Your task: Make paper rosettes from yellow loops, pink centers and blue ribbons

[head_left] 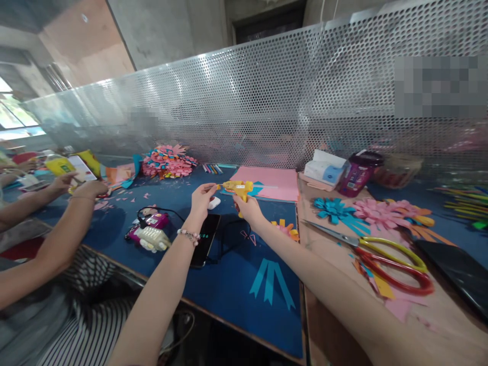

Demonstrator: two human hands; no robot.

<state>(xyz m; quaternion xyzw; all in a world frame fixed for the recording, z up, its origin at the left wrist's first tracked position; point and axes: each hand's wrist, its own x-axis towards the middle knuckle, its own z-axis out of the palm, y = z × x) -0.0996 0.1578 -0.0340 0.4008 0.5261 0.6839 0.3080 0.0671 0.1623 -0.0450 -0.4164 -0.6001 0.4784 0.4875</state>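
My right hand point(247, 205) is wrapped round the handle of a yellow glue gun point(237, 188), held above the blue table point(229, 284) with its nozzle pointing left. My left hand point(203, 195), a bead bracelet on the wrist, pinches something small right at the gun's nozzle; I cannot make out what it is. Below the hands lie a black phone point(206, 239), a small white object point(213, 203) and a black cable point(232, 239). Orange and yellow paper strips point(288, 230) lie just right of my right forearm.
Pink paper sheets point(272, 183), paper flowers point(170, 160) and pens lie by the perforated metal screen point(267, 101). To the right: scissors point(389, 259), blue and pink flowers point(366, 211), a tissue box point(324, 170), a purple jar point(358, 173). A person at left holds a phone point(82, 168).
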